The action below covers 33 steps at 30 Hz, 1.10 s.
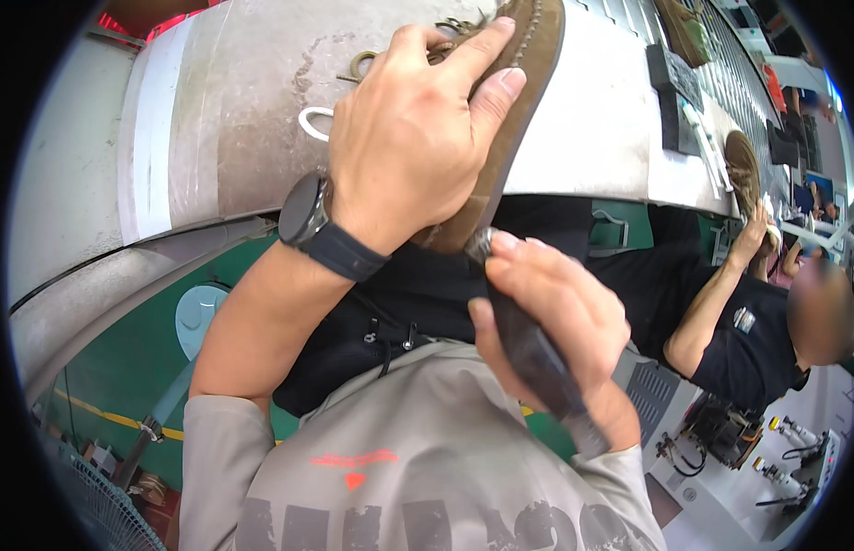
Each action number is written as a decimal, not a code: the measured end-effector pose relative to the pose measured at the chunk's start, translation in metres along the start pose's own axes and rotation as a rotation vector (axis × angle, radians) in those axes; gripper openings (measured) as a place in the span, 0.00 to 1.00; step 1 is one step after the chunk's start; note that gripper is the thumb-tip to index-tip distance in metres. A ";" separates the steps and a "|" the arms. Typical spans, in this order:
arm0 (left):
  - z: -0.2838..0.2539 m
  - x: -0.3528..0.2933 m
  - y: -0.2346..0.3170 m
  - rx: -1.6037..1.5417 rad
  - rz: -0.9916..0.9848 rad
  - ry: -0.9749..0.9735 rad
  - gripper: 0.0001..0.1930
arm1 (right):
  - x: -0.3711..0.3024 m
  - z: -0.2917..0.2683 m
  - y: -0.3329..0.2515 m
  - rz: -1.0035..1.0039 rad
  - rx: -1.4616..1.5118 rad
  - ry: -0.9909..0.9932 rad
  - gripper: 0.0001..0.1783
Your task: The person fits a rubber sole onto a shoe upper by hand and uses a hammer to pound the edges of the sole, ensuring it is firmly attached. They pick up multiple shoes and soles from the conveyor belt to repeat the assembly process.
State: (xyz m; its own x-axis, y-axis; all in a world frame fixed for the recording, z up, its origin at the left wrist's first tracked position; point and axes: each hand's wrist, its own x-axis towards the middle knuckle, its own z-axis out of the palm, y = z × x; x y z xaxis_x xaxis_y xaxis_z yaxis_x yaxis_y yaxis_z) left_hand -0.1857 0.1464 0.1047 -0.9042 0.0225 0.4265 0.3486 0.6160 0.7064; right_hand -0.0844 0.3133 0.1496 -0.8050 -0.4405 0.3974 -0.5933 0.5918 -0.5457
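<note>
A brown suede shoe (528, 87) with a stitched seam lies on its side over the table's near edge, heel end towards me. Across its upper lies my left hand (418, 129), holding it with the thumb and index finger stretched along the side. My right hand (565, 312) grips a dark-handled tool (528, 349). The tool's small metallic end (480, 246) is at the shoe's heel; whether it touches cannot be made out, and its far end is blurred. Laces (362, 64) and a white loop (314, 122) show beside my left hand.
The pale, worn table (252, 110) has a rounded near edge. Dark blocks (675, 96) and white-and-blue tubes (707, 147) lie to the right, by a slatted conveyor (721, 83). Further right, a co-worker (739, 331) handles another brown shoe (742, 170). A light-blue stool (199, 321) stands below left.
</note>
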 end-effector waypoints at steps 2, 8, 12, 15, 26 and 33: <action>0.003 -0.001 -0.005 0.156 0.019 -0.006 0.20 | 0.005 -0.002 0.007 0.132 0.158 0.005 0.17; -0.001 0.001 -0.003 0.141 0.056 -0.027 0.21 | -0.001 -0.027 0.005 0.299 0.500 0.341 0.17; 0.003 0.003 0.004 0.134 0.044 -0.056 0.21 | 0.009 -0.006 0.024 0.088 0.253 0.092 0.18; -0.003 0.003 0.003 0.194 0.068 -0.099 0.26 | 0.004 -0.011 0.024 0.228 0.361 0.042 0.20; -0.001 0.026 0.007 0.364 0.111 -0.320 0.32 | -0.020 -0.007 0.027 0.042 0.299 0.173 0.17; 0.000 0.027 0.009 0.435 0.147 -0.295 0.33 | 0.007 -0.023 0.049 0.217 0.504 0.006 0.12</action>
State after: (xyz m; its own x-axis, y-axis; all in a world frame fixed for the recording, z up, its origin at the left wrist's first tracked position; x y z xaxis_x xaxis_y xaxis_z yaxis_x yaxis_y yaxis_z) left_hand -0.2074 0.1528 0.1224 -0.9063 0.3146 0.2824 0.3990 0.8572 0.3256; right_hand -0.1190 0.3543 0.1424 -0.9095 -0.3397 0.2396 -0.3386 0.2712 -0.9010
